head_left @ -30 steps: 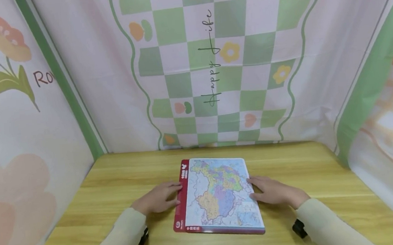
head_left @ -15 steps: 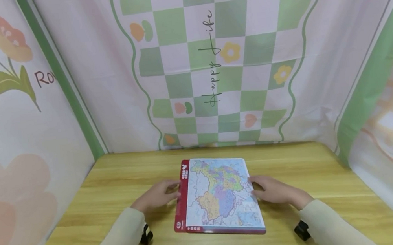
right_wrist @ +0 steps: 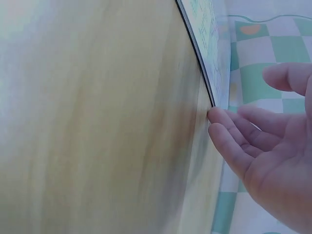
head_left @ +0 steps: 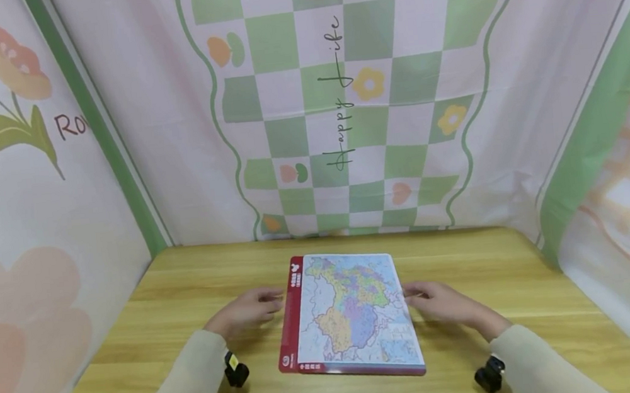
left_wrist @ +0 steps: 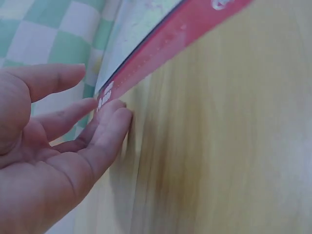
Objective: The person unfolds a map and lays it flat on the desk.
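Observation:
A flat map board (head_left: 354,310) with a red left border lies on the wooden table, its colourful map turned sideways. My left hand (head_left: 247,310) is beside the red border; in the left wrist view its fingers (left_wrist: 109,131) are loosely bent, thumb apart, close to the border (left_wrist: 161,51). Whether they touch it I cannot tell. On the other side, my right hand (head_left: 442,303) has its fingertips at the board's right edge. The right wrist view has the fingers (right_wrist: 234,146) just by the thin dark edge of the board (right_wrist: 202,63), thumb raised away. Neither hand grips the board.
The wooden table (head_left: 187,285) ends at a hanging cloth (head_left: 342,124) with green and white checks. More printed cloth (head_left: 21,218) hangs on the left, and a green-edged cloth (head_left: 601,150) on the right. A small black device (head_left: 236,370) is on the left wrist.
My left hand has drawn slightly left, away from the red border. The right hand has turned a little with its palm more inward, shifting slightly right. The map board has stayed nearly in place.

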{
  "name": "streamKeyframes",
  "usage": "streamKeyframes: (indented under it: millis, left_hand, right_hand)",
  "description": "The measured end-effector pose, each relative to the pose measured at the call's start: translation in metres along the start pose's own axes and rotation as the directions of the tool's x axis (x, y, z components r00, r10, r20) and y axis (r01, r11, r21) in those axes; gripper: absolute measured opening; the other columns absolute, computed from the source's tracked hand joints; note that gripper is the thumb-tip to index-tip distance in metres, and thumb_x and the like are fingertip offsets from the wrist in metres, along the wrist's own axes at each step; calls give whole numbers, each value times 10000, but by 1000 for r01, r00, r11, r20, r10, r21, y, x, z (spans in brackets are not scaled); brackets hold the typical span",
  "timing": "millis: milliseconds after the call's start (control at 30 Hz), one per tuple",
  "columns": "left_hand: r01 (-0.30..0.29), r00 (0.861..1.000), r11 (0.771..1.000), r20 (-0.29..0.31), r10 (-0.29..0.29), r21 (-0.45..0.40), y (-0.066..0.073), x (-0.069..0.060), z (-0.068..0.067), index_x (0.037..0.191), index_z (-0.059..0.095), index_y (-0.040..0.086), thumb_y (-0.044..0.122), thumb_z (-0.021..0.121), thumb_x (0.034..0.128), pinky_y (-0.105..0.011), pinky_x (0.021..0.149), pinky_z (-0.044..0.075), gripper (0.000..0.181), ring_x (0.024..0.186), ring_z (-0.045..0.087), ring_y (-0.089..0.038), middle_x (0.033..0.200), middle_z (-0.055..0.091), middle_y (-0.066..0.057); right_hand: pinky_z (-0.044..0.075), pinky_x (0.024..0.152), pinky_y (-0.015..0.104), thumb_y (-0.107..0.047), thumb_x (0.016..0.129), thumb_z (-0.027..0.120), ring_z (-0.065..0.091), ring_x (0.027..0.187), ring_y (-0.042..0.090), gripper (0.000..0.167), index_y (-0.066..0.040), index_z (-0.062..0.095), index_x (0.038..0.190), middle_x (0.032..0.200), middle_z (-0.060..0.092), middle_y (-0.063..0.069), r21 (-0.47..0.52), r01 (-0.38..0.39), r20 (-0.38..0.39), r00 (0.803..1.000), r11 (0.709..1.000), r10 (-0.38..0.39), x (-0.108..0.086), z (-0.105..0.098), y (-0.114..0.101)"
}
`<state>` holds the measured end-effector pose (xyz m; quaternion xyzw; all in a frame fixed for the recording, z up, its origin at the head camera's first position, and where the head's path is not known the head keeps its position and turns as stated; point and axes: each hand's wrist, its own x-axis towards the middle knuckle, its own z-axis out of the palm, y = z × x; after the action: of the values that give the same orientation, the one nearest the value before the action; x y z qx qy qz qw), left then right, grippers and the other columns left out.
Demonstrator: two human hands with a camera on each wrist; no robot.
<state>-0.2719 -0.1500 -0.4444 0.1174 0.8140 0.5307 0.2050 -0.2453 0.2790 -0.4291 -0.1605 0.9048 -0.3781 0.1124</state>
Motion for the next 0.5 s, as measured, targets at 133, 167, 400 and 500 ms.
streamKeyframes:
  millis: [133,167,400,500]
  left_hand:
    - [10,999,991,42,-4,-131,-5,1,-5,1450,457,-57,214,601,1019,-455,1012,500,529,1248,560,-352,1394,551,-209]
    - [15,999,986,54,-6,-166,-7,1,-7,1452,445,-70,213,599,1020,-450,1019,494,539,1255,558,-356,1397,548,-215]
    - [64,997,936,62,-45,-347,-11,5,-8,1439,418,-120,159,621,1006,-435,1019,496,554,1247,570,-353,1355,579,-227]
    - [75,997,927,59,-57,-369,-9,6,-6,1434,419,-126,156,616,1008,-439,1015,499,547,1224,590,-344,1329,600,-224]
  right_hand:
    - [409,1059,586,-256,1052,517,479,1303,445,523,106,458,1425,1381,551,258,75,-5,29,1000,997,2,-2,-1,0]
    - [410,1059,585,-262,1054,513,466,1314,452,532,109,449,1430,1400,531,268,98,-8,39,999,995,5,-2,-1,0]
    - [466,1035,510,-267,1060,496,464,1318,453,576,152,390,1441,1444,462,315,209,-14,82,997,978,-3,-3,-1,0]
    - [471,1033,499,-243,1062,487,470,1313,450,567,172,380,1433,1437,465,323,219,2,88,996,976,-22,-3,-1,-1]
